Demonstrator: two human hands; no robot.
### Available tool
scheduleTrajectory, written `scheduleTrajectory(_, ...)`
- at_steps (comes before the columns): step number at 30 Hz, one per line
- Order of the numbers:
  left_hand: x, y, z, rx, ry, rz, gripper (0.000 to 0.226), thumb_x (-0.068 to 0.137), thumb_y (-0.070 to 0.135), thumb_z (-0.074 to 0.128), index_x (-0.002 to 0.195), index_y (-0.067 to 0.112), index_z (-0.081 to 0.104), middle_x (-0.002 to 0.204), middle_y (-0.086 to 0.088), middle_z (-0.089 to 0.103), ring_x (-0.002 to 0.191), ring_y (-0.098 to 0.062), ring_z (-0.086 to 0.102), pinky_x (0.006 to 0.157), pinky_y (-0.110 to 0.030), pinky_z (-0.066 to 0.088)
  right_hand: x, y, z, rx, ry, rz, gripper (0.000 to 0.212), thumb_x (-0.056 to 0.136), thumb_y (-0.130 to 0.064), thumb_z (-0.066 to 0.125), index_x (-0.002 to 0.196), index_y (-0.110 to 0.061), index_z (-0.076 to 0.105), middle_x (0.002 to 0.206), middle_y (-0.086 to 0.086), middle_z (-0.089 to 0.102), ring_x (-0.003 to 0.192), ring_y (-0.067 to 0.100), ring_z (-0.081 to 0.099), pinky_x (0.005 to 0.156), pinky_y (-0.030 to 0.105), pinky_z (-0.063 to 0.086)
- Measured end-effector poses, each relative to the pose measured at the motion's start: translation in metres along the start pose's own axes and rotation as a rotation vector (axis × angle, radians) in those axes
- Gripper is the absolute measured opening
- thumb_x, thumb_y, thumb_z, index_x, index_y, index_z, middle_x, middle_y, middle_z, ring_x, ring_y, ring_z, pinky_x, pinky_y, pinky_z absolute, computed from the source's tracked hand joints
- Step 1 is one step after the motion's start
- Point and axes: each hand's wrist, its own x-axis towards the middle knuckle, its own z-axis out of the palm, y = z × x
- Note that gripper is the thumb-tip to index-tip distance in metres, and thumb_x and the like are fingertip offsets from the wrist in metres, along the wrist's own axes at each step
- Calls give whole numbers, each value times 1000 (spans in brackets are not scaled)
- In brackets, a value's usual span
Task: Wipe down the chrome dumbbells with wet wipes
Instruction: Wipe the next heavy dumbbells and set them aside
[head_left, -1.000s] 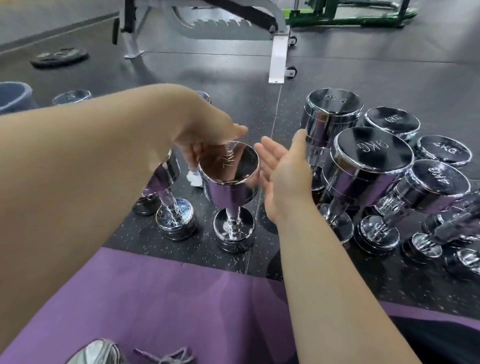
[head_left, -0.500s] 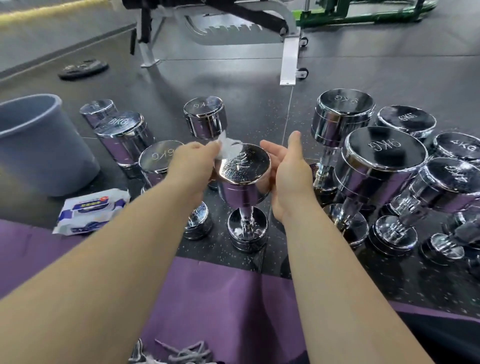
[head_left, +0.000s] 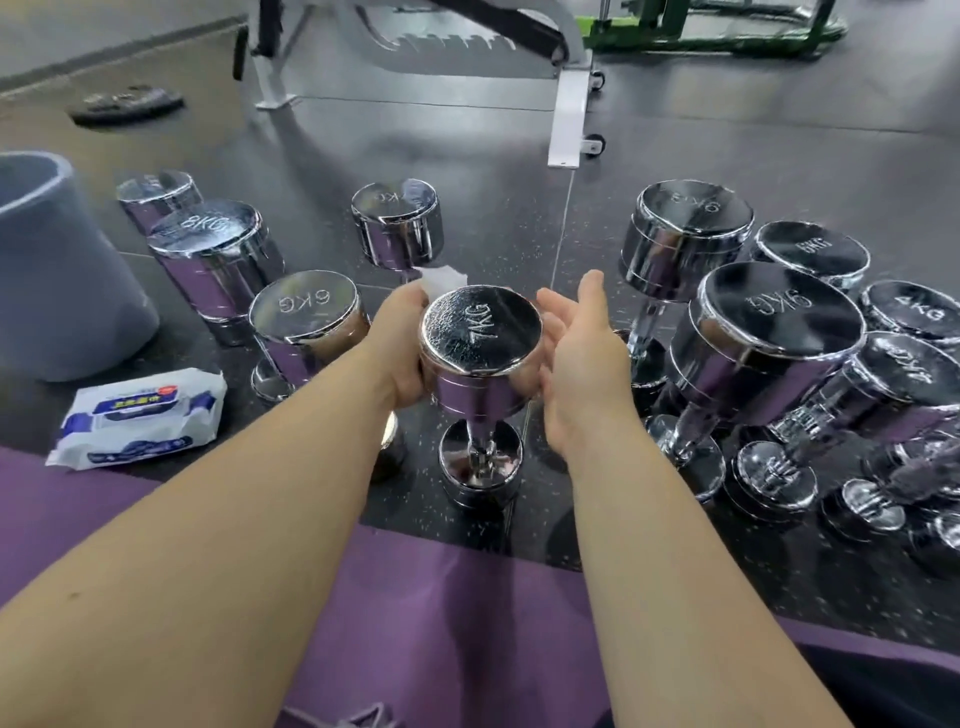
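Left hand (head_left: 400, 348), in the head view, is curled against the left flank of the 7KG dumbbell (head_left: 480, 332), pinning a white wet wipe (head_left: 441, 278) to the chrome. A corner of the wipe sticks up behind the top rim. The right hand (head_left: 576, 358) is spread, fingers straight and apart, palm turned to the right flank of the same head and seemingly resting on it to steady it.

The dumbbell stands on end on the dark floor (head_left: 509, 218), its stamped face up. The step in hand looks like wiping round the wall of the upper head. The next move probably calls for dragging the wipe round the rim while the open hand stops the weight rocking, then going down to the handle and the lower head.

Just left of the 7KG dumbbell stands a 6KG dumbbell (head_left: 304, 312), close to the left wrist, with an 8KG dumbbell (head_left: 208, 234) beyond it. Farther left are a pack of wipes (head_left: 140, 415) and a grey bin (head_left: 52, 270). Right of it crowds a cluster of upright and leaning dumbbells (head_left: 774, 312), close enough to hamper the right elbow. Nearer the person lies a purple mat (head_left: 441, 623), and well behind stands a bench frame (head_left: 569, 114).
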Motion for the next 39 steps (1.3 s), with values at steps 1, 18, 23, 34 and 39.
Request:
scheduleTrajectory(1,-1,-1,0,0,-4,3,53,62,25,73,108,11,52,117,-14,46,105,-27,46,102,-41,41,1,0,-2,-3,4,8,55,100,-62,27,113,-20,61,123,-1,64,113,14,61,99,37,48)
scheduleTrajectory(18,-72,-31,37,-31,639,188,29,98,23,43,73,15,56,68,-3,57,58,-17,51,57,-20,46,-18,9,3,-3,17,1,63,98,-62,26,111,-23,72,109,0,73,102,16,65,85,35,52)
scheduleTrajectory(23,-74,-53,34,197,628,305,20,85,28,43,69,18,52,82,-9,56,77,-19,52,77,-45,50,-15,4,8,0,54,8,60,99,-59,28,100,-19,73,93,0,76,91,19,70,64,29,50)
scheduleTrajectory(34,-95,-69,38,488,736,434,29,97,9,39,83,14,63,84,-4,67,85,-35,54,72,-34,44,-25,13,9,-70,83,2,62,89,-65,32,111,-20,69,110,1,71,105,22,64,84,36,50)
scheduleTrajectory(39,-99,-53,37,267,824,551,38,94,1,52,127,15,64,119,5,67,108,-16,64,97,-28,51,-50,21,-1,11,-2,33,21,92,-35,56,103,-19,65,83,-3,65,80,16,61,74,32,53)
